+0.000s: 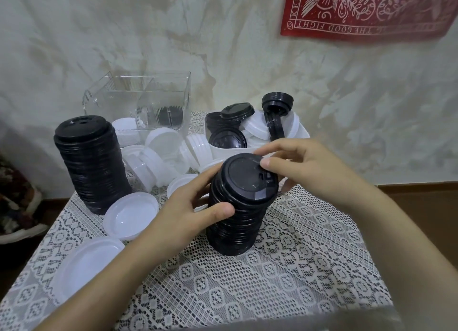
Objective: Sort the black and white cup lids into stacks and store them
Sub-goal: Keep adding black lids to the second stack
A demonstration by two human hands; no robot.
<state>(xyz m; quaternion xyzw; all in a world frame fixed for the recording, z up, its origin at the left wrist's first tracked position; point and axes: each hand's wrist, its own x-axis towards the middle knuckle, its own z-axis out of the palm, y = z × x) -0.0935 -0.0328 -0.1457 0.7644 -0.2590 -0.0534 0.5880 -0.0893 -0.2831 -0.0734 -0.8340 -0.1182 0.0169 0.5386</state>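
Observation:
A stack of black lids point(238, 214) stands on the lace-covered table in the middle. My left hand point(188, 207) grips its left side near the top. My right hand point(297, 162) rests its fingertips on the top black lid point(247, 176). A taller stack of black lids point(86, 162) stands at the left. Loose white lids point(131, 215) lie around it and behind, and a larger one point(86, 264) lies at the front left. A white tub point(230, 152) behind my hands holds mixed black and white lids.
A clear plastic box point(138, 103) with a divider stands at the back by the wall. The table's left edge drops to a dark floor with a patterned cushion point(14, 202). A red cloth point(366, 8) hangs on the wall.

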